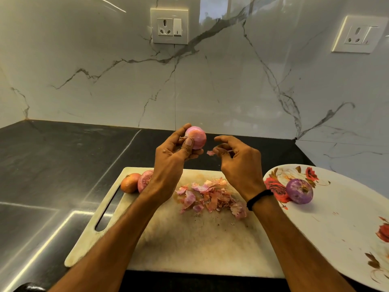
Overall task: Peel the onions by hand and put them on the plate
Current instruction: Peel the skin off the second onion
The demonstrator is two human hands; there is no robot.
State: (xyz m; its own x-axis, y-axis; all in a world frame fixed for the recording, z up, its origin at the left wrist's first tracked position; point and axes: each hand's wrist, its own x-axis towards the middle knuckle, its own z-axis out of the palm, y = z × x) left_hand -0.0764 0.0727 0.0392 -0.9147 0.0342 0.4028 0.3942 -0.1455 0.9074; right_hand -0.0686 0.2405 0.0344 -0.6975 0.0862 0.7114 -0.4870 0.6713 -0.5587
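Closest in, under both hands, a white cutting board [189, 245] lies on the dark desk [52, 165]. A heap of pink and tan peels [208, 197] sits on the board, right below the hands. The right wrist wears a black band [260, 198].

To the right of the right hand, a flowery plate [336, 218] rests on the desk and touches the board's edge. One purple onion [299, 191] sits on the plate (its skin is already off). To the left of the left hand, a brown onion [130, 182] and a pink onion [145, 179] lie side by side on the board, touching, and both have their skin on.

A bit farther, the two hands are up in the air above the board. The left hand [170, 157] has its fingers and thumb curled round a shiny onion [196, 137]. The right hand [240, 163] is just beside it, not touching the onion. Its fingers are curled, and they pinch a small bit of skin [210, 152].

Behind the hands stands a white marble wall [210, 91] with grey lines. High up on it are a middle socket [169, 26] and, farther right, a side socket [357, 34].
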